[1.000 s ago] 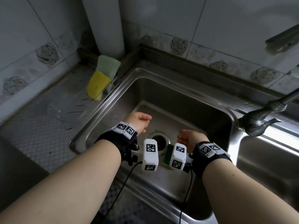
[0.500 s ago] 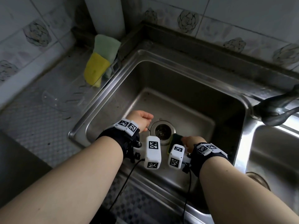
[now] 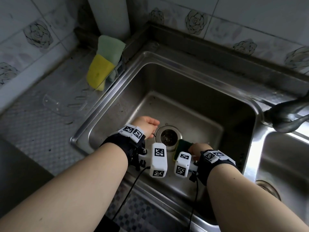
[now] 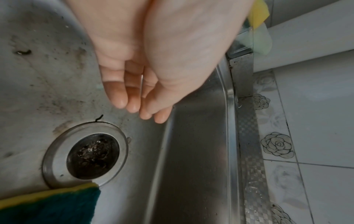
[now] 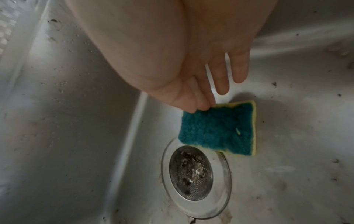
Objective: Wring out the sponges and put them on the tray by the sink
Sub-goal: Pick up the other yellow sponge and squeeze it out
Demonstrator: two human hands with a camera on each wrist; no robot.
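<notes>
A dark green and yellow sponge (image 5: 216, 130) lies on the sink floor, its edge over the drain rim (image 5: 224, 201). My right hand (image 5: 199, 106) pinches the sponge's near corner between thumb and forefinger, the other fingers (image 5: 222, 81) straight. In the head view the right hand (image 3: 194, 148) covers part of the sponge (image 3: 183, 145). My left hand (image 4: 138, 106) hangs relaxed and empty left of the drain (image 3: 168, 136). On the counter to the left lies a clear tray (image 3: 66, 104). A yellow sponge (image 3: 98, 72) and a pale green one (image 3: 110, 47) lean at its far end.
The steel sink's left rim (image 3: 103, 104) separates the basin from the patterned counter. A dark faucet (image 3: 287, 118) juts in at the right, above a second basin (image 3: 284, 164). A white pipe (image 3: 108, 15) stands in the tiled corner behind the tray.
My right hand has reached forward and down onto the sponge's corner, and more of the sponge shows now. The view has tilted down toward the sink. My left hand has barely moved.
</notes>
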